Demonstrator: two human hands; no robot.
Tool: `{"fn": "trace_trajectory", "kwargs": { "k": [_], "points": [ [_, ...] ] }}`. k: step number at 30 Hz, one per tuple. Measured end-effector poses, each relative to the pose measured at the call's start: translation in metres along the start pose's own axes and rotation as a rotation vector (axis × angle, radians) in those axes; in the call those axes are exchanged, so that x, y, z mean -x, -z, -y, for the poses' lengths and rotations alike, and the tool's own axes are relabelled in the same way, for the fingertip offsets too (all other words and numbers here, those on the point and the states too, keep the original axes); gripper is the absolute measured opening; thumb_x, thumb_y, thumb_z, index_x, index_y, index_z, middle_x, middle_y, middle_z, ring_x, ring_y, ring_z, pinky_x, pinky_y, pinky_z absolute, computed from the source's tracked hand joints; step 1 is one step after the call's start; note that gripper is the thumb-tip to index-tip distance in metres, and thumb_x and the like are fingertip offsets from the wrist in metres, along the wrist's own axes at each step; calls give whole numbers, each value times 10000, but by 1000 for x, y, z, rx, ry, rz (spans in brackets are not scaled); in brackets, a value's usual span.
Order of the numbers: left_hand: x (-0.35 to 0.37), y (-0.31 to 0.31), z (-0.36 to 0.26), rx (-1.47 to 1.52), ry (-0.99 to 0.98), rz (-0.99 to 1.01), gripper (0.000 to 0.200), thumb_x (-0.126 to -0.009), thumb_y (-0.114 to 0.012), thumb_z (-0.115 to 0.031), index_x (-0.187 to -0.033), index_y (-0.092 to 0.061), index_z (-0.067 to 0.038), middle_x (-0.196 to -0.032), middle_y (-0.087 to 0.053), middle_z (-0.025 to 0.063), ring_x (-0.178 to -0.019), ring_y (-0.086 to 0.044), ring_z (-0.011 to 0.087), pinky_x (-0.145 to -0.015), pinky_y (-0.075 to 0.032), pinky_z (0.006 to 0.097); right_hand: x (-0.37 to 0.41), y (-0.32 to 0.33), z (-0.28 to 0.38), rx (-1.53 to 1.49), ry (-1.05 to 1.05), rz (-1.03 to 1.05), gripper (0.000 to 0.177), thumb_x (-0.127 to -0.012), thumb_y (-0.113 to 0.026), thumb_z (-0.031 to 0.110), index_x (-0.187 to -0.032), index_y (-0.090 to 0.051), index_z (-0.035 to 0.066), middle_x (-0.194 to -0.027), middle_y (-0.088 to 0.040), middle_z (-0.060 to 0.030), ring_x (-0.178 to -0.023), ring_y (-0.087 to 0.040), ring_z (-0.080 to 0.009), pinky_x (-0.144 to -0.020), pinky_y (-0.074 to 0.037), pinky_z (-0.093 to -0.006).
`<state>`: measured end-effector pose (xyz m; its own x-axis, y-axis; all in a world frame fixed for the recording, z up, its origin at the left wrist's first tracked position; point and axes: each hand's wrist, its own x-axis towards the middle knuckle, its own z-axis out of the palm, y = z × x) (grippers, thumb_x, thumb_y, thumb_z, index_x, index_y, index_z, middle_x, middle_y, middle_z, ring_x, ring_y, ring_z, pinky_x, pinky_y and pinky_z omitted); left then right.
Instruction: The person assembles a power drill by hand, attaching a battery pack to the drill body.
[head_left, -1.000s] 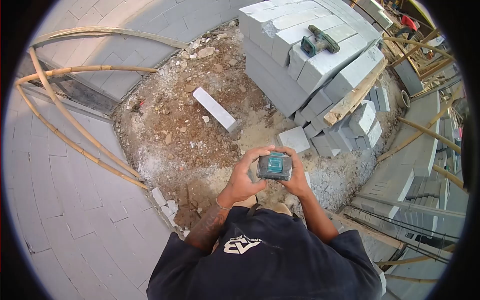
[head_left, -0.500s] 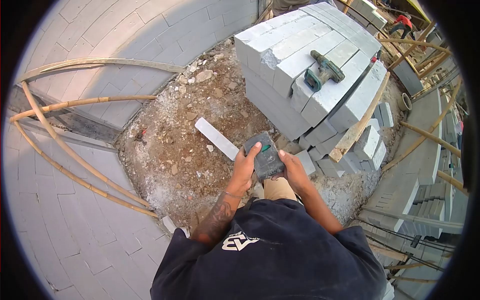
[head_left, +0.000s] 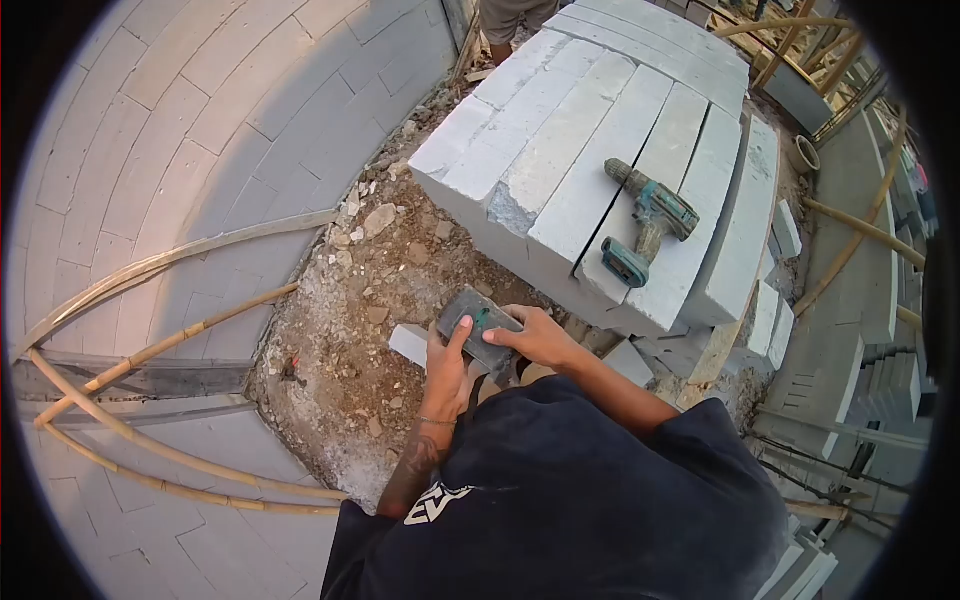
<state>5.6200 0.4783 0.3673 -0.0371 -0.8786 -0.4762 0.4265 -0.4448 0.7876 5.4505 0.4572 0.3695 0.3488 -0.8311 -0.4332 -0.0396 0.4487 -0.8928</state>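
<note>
Low in front of my body is a dark grey, box-shaped object (head_left: 466, 312) with a green mark on its top face; its exact kind I cannot make out. My left hand (head_left: 446, 368) grips its left side, thumb on top. From the right, my right hand (head_left: 536, 338) is closed on the same object, its fingertips near the green mark. A pale flat strip (head_left: 407, 343) lies on the ground just left of the object, partly hidden by my left hand. Beyond my right hand, a teal cordless drill (head_left: 652, 218) lies on its side on stacked pale blocks (head_left: 560, 130).
Bamboo poles (head_left: 190, 335) lean across the block wall (head_left: 190, 130) at left. Rubble (head_left: 345, 325) covers the ground. A wooden plank (head_left: 722, 352) leans by the stack's right side. Another person's legs (head_left: 512, 22) show behind it. More poles (head_left: 865, 235) stand at right.
My view has turned, and the stack and drill appear larger. My right hand has shifted from the object's right edge onto its top near the green mark. The object stays in both hands.
</note>
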Motion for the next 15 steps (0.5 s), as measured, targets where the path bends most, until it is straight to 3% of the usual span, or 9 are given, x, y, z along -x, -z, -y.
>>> {"fn": "trace_trajectory", "kwargs": {
  "k": [1, 2, 7, 9, 10, 11, 13, 14, 15],
  "points": [
    [-5, 0, -11, 9, -87, 64, 499, -916, -537, -369, -1275, -385, -57, -1224, -500, 115, -1104, -520, 233, -940, -430, 399, -13, 2, 0, 81, 125, 43, 540, -820, -667, 377, -1147, -558, -38, -1042, -595, -103, -966, -559, -161, -817, -479, -291],
    [-11, -2, -23, 21, -182, 132, 575, -905, -543, -414, -1315, -342, -66, -1262, -466, 130, -1150, -489, 244, -976, -403, 407, -16, 1, 9, -140, 114, 64, 595, -789, -715, 320, -1216, -500, -35, -1098, -568, -99, -975, -542, -144, -896, -418, -288],
    [-26, -16, -35, 50, -10, 325, 842, -801, -514, -667, -1389, -274, -114, -1325, -397, 167, -1253, -387, 284, -1045, -310, 475, -25, 17, 38, -211, 311, 7, 650, -796, -717, 295, -1284, -414, -8, -1162, -526, -96, -1068, -501, -157, -933, -397, -299],
    [-40, -24, -36, 557, 564, 654, 945, -747, -452, -766, -1394, -266, -102, -1353, -368, 181, -1263, -379, 294, -1051, -306, 470, -20, 22, 41, -220, 231, -58, 645, -785, -732, 267, -1285, -417, 8, -1146, -530, -99, -1098, -483, -167, -951, -384, -308],
    [-47, -29, -33, 475, 690, 614, 999, -689, -391, -837, -1345, -358, -84, -1269, -461, 193, -1183, -458, 320, -974, -385, 459, -16, 26, 42, -224, 239, -76, 645, -785, -732, 267, -1285, -417, 8, -1146, -530, -99, -1098, -483, -167, -951, -384, -308],
    [-59, -24, -17, 458, 702, 631, 999, -689, -391, -837, -1345, -358, -84, -1269, -461, 193, -1183, -458, 320, -974, -385, 459, -10, 29, 43, -111, 271, -132, 654, -774, -741, 248, -1289, -413, 13, -1147, -527, -104, -1091, -488, -174, -949, -386, -309],
    [-93, -14, 14, 506, 973, 991, 948, -694, -384, -827, -1235, -477, -55, -1125, -562, 201, -1030, -543, 336, -836, -450, 427, -6, 37, 40, -3, 328, -229, 665, -763, -750, 228, -1293, -408, 17, -1148, -524, -109, -1085, -493, -180, -948, -389, -310],
    [-88, -33, -2, 453, 953, 960, 895, -708, -387, -807, -1138, -538, -37, -974, -609, 178, -902, -572, 319, -734, -451, 377, -5, 41, 30, 118, 384, -312, 672, -756, -755, 222, -1293, -407, 15, -1153, -518, -111, -1085, -493, -181, -946, -389, -309],
    [-88, -45, -12, 445, 974, 977, 895, -708, -387, -807, -1138, -538, -37, -974, -609, 178, -902, -572, 319, -734, -451, 377, -2, 43, 25, 243, 423, -388, 678, -750, -759, 215, -1292, -406, 13, -1159, -512, -114, -1085, -492, -183, -944, -390, -309]
  ]
}}
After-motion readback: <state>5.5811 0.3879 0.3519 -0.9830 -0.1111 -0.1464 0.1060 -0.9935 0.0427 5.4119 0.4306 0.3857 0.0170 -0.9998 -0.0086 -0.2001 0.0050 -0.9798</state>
